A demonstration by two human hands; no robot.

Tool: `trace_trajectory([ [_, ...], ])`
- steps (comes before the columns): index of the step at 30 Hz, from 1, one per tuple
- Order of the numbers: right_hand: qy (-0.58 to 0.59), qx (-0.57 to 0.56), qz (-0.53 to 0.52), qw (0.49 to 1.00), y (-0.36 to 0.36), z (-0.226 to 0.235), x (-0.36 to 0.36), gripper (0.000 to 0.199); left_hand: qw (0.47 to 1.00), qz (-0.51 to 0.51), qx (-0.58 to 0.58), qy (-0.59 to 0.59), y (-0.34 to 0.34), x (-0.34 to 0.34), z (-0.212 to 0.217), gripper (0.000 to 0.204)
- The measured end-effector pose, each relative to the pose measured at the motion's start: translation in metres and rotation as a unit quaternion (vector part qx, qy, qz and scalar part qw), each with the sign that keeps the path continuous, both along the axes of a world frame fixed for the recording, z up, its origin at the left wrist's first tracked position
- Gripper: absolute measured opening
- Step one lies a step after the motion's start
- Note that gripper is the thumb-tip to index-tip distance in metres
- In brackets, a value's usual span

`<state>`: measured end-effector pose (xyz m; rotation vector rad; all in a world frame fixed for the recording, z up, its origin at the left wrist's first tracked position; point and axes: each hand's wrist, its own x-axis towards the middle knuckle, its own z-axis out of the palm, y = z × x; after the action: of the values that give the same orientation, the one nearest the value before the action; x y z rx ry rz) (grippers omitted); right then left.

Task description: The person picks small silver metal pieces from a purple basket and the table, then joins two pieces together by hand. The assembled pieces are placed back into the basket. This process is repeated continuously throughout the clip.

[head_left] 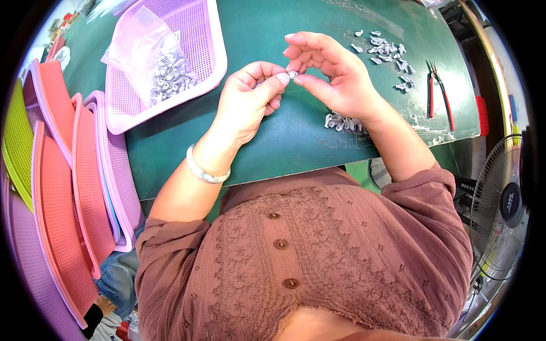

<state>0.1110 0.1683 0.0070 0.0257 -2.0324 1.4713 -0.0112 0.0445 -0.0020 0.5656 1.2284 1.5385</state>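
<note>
My left hand (250, 96) is closed, pinching a small silver metal piece (292, 74) between thumb and forefinger. My right hand (338, 71) meets it from the other side, its thumb and a curled finger at the piece while its forefinger arches away. The exact shape of the piece is mostly hidden by the fingertips. Under my right wrist lies a pile of small silver metal parts (343, 123). Farther off to the right, a looser group of similar parts (387, 50) is scattered on the green table (273, 148).
A purple perforated basket (213, 54) at the back left holds a clear plastic bag (133, 42) of silver parts. Red-handled pliers (441, 96) lie at the right. Stacked coloured baskets (60, 210) stand left of the table; a fan (497, 207) stands at the right.
</note>
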Motion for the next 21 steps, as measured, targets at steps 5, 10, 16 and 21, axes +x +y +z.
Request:
trace_trajectory([
  [5,0.013,0.026,-0.020,0.999,-0.002,0.000,-0.002,0.049,0.997,-0.036,-0.004,-0.072,0.000,-0.004,-0.002,0.009],
  [10,0.016,0.038,-0.022,0.999,-0.002,0.001,-0.001,0.049,0.988,-0.069,0.000,-0.137,0.000,-0.008,-0.003,0.010],
  [16,-0.013,0.075,-0.034,0.997,0.006,0.003,0.001,0.041,0.979,-0.099,0.007,-0.176,0.000,-0.012,-0.004,0.010],
  [21,-0.173,0.204,0.082,0.960,0.039,0.023,0.023,0.042,0.981,-0.094,0.011,-0.172,0.000,-0.012,-0.003,0.014],
])
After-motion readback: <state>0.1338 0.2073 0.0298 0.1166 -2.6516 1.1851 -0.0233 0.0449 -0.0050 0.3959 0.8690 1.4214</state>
